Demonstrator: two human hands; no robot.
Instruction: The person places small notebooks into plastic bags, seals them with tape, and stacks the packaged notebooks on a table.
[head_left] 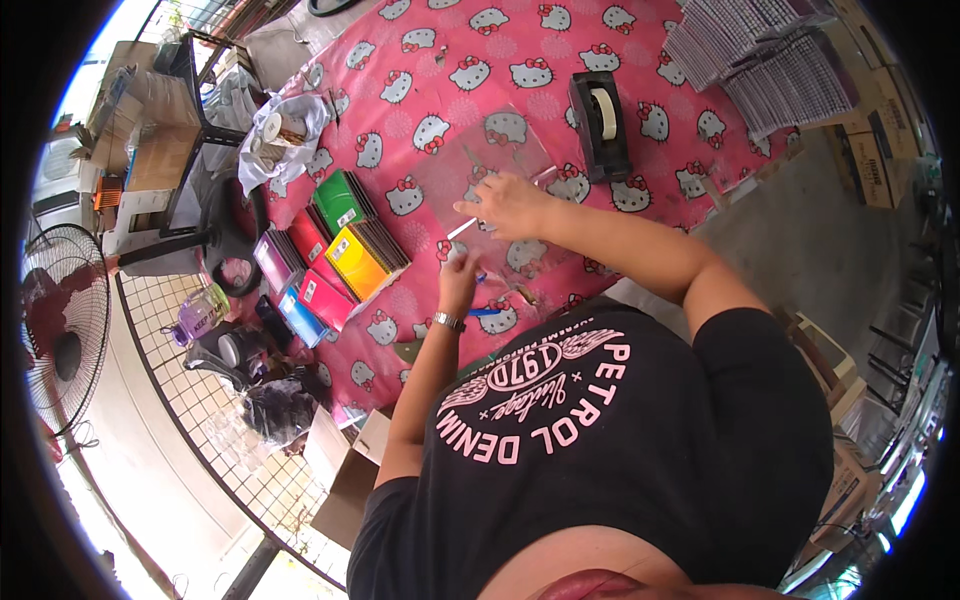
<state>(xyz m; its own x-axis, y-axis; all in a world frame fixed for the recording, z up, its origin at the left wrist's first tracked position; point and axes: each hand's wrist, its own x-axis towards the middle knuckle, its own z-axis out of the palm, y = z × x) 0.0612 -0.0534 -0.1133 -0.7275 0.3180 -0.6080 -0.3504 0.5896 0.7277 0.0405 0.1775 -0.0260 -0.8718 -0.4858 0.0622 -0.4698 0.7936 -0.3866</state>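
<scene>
A clear plastic sheet or bag (500, 150) lies on the pink patterned table cover in front of me. My right hand (512, 207) reaches across it from the right, fingers bent and apart, touching the plastic. Just nearer is my left hand (459, 280), a watch on its wrist, its fingertips pinched together at the plastic's near left part. A thin white strip (462, 228) shows between the two hands; whether either hand grips it is unclear. Close by the left wrist lies a blue pen-like item (485, 312). Spiral notebooks (357, 262) in several colours stand in stacks to the left.
A black tape dispenser (602, 125) stands beyond my right forearm. Bundled stacks of notebooks (765, 75) fill the far right corner, beside cardboard boxes (875, 150). At the left are a white plastic bag (285, 135), a purple-and-green bottle (200, 315) and a fan (65, 330).
</scene>
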